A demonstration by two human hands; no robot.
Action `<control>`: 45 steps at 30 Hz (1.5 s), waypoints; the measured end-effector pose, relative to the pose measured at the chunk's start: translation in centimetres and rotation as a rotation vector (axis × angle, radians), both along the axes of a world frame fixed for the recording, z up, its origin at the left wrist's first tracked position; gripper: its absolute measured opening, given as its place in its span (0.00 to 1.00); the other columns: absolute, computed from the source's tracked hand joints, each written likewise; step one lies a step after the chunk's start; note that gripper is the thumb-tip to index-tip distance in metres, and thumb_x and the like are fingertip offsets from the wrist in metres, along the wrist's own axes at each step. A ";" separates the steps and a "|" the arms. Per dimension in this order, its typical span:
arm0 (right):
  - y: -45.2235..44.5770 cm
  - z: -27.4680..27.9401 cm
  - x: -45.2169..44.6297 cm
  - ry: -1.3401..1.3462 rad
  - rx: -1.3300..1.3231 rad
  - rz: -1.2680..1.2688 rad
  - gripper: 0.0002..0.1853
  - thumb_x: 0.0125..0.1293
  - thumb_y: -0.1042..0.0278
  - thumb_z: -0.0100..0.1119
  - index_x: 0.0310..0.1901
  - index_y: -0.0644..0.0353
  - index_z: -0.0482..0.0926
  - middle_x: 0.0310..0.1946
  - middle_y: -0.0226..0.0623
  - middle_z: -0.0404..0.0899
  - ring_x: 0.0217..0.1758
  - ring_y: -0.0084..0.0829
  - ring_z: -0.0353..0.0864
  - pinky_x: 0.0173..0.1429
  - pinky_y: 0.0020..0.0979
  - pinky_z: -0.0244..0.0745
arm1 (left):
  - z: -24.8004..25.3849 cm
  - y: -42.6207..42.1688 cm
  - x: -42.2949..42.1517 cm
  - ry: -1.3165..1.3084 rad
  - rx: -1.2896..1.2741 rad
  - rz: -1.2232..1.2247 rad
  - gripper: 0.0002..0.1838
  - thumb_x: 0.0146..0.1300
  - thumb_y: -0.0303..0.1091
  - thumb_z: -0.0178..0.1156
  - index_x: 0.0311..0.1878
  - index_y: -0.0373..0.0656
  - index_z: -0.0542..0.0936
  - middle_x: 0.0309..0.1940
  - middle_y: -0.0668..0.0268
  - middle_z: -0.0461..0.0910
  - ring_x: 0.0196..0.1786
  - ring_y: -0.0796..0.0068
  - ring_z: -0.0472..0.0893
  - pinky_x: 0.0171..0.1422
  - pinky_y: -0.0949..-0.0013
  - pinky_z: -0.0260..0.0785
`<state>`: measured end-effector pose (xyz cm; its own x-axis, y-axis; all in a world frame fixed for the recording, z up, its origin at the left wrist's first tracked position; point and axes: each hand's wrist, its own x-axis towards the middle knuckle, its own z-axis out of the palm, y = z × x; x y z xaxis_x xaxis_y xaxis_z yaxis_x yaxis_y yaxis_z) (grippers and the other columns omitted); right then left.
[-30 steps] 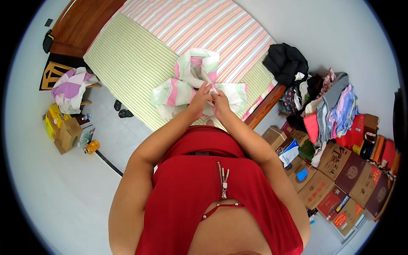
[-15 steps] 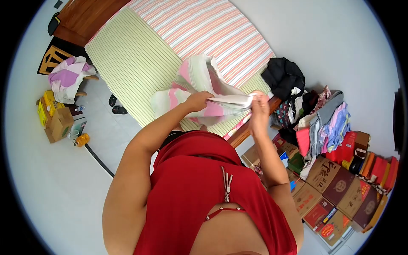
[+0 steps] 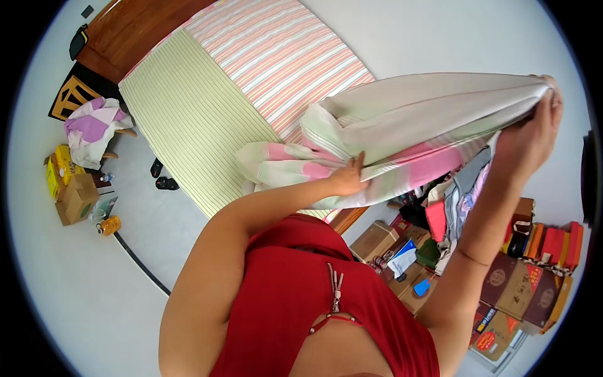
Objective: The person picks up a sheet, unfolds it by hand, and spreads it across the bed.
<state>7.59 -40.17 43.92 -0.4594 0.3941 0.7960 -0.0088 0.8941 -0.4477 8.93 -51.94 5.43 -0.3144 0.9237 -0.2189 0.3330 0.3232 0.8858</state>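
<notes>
A large cloth [image 3: 433, 119] with white, pink and pale green areas stretches from the bed out to the far right. My right hand [image 3: 534, 135] is raised at the right, closed on one end of the cloth, which is pulled taut. Near the middle, my left hand [image 3: 350, 176] grips the cloth's lower edge. The rest of the cloth lies bunched on the near part of the bed, over the green striped mat [image 3: 201, 119]. Beyond it is a pink and white striped mat [image 3: 282, 56].
Clothes [image 3: 449, 207] are piled at the right, partly behind the cloth. Below them stand cardboard boxes [image 3: 515, 283]. At the left are a draped stool [image 3: 94, 129], an open box [image 3: 78, 198], an orange bottle [image 3: 109, 225] and black shoes [image 3: 166, 183]. A wooden headboard [image 3: 138, 34] borders the bed.
My hands, together a second ago, have moved apart. My right hand has swung far right and up, drawing the cloth out into a long stretch. My left hand has moved right, still gripping it.
</notes>
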 end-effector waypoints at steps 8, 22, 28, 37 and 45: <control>-2.7 14.1 6.7 0.169 0.655 -0.473 0.13 0.70 0.59 0.45 0.30 0.57 0.68 0.27 0.31 0.65 0.31 0.26 0.65 0.41 0.29 0.71 | 5.7 -2.9 -8.9 -0.752 0.295 -0.284 0.30 0.57 0.39 0.59 0.63 0.39 0.66 0.51 0.56 0.76 0.53 0.66 0.76 0.58 0.66 0.66; 3.6 20.2 23.5 0.231 0.316 -0.624 0.09 0.68 0.63 0.43 0.33 0.57 0.69 0.29 0.33 0.66 0.32 0.29 0.67 0.44 0.36 0.67 | -11.7 -4.0 -11.2 0.072 -0.228 -0.210 0.42 0.42 0.51 0.66 0.61 0.40 0.68 0.61 0.49 0.66 0.65 0.53 0.63 0.71 0.60 0.51; 9.8 17.8 29.1 0.137 0.153 -0.788 0.09 0.67 0.64 0.44 0.34 0.59 0.70 0.30 0.35 0.68 0.33 0.30 0.69 0.44 0.36 0.68 | -13.4 -9.9 -8.5 0.414 -0.192 -0.438 0.49 0.35 0.55 0.72 0.63 0.47 0.67 0.64 0.53 0.64 0.67 0.54 0.60 0.72 0.59 0.49; 19.2 13.5 33.1 0.026 -0.001 -0.872 0.09 0.65 0.64 0.44 0.36 0.61 0.71 0.32 0.37 0.70 0.34 0.31 0.71 0.44 0.37 0.69 | -9.4 -18.5 -15.2 0.329 0.090 0.000 0.27 0.54 0.38 0.57 0.59 0.43 0.71 0.59 0.51 0.69 0.63 0.50 0.66 0.68 0.58 0.56; 23.9 11.1 34.3 0.002 -0.069 -0.870 0.10 0.63 0.65 0.44 0.37 0.63 0.73 0.34 0.40 0.72 0.35 0.32 0.73 0.44 0.37 0.69 | 1.2 -25.2 -16.7 0.788 0.145 -0.091 0.22 0.52 0.24 0.58 0.52 0.49 0.76 0.49 0.64 0.78 0.61 0.59 0.69 0.71 0.53 0.52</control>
